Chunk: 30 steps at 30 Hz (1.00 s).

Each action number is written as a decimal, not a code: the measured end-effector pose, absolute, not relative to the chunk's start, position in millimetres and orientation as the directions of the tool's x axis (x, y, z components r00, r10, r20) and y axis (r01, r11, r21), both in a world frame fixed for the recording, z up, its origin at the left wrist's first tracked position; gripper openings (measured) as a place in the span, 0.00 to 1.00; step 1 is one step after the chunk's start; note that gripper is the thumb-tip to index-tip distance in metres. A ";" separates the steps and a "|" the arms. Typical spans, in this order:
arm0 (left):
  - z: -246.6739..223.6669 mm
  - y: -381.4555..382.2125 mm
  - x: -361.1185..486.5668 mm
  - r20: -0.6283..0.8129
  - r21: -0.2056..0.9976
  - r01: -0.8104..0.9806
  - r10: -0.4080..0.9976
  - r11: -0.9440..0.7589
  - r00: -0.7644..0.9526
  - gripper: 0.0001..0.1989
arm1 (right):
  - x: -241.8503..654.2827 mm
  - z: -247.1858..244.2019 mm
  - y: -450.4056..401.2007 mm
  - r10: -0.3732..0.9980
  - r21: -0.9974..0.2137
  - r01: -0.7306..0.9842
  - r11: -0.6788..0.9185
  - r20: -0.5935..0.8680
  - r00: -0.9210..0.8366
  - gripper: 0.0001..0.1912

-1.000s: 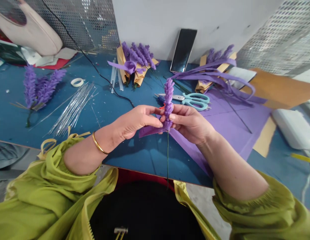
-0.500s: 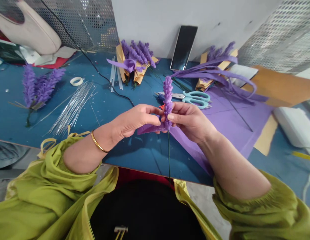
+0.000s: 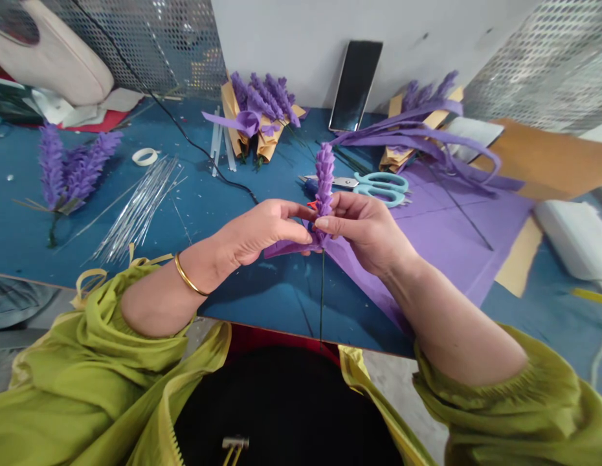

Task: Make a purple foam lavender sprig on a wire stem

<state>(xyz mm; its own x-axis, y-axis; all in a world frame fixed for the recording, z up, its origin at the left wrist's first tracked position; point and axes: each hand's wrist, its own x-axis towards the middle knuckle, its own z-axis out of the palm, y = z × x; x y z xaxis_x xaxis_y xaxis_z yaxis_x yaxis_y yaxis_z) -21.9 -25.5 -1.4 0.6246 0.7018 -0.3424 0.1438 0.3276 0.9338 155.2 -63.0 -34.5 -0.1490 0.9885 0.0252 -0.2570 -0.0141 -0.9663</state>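
An artificial lavender flower [image 3: 324, 171] stands upright between my hands, its thin green stem [image 3: 322, 291] hanging down past the table edge. My right hand [image 3: 366, 226] is closed on the flower, with the thumb pressed across its lower part. From the left, my left hand [image 3: 276, 232] pinches a purple strip [image 3: 286, 248] that joins the flower's base. Some of my fingertips are hidden behind the flower. Just beyond it lie scissors with light blue handles [image 3: 381, 188], their blades partly behind the flower.
A purple sheet [image 3: 427, 233] covers the table at right, with loose purple strips [image 3: 417, 129] above it. Wrapped lavender bunches [image 3: 267, 107], a leaning phone [image 3: 355, 85], silvery wires [image 3: 138, 213], a tape roll [image 3: 145, 156] and a lavender bunch [image 3: 70, 168] lie around. A black cable [image 3: 184, 133] crosses behind.
The flower has shifted slightly left and tilts a little differently. My right thumb has moved left across its front. My left hand keeps nearly the same pinch on the strip.
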 end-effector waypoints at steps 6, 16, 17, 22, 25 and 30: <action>0.4 -25.6 -22.5 -0.343 0.932 0.147 0.678 0.331 0.650 0.17 | 157.2 -35.0 -62.3 0.988 -0.959 -0.272 -0.075 -0.034 -0.151 0.12; -4.7 -21.8 -26.3 -0.298 0.941 0.098 0.659 0.323 0.690 0.18 | 161.5 -33.4 -61.4 0.970 -0.924 -0.346 -0.162 -0.084 -0.230 0.16; -4.7 -21.7 -26.5 -0.297 0.941 0.097 0.658 0.323 0.692 0.18 | 161.8 -33.4 -61.3 0.969 -0.923 -0.348 -0.163 -0.083 -0.232 0.16; -2.4 -21.2 -27.8 -0.314 0.944 0.144 0.673 0.297 0.670 0.14 | 163.7 -32.2 -61.4 0.976 -0.934 -0.336 -0.122 -0.051 -0.213 0.15; -2.6 -19.8 -29.7 -0.323 0.941 0.156 0.656 0.301 0.682 0.07 | 165.4 -31.1 -61.4 0.982 -0.942 -0.321 -0.096 -0.037 -0.186 0.15; -5.3 -16.8 -32.8 -0.301 0.950 0.159 0.658 0.268 0.690 0.07 | 166.6 -30.8 -61.3 0.982 -0.945 -0.316 -0.087 -0.027 -0.189 0.15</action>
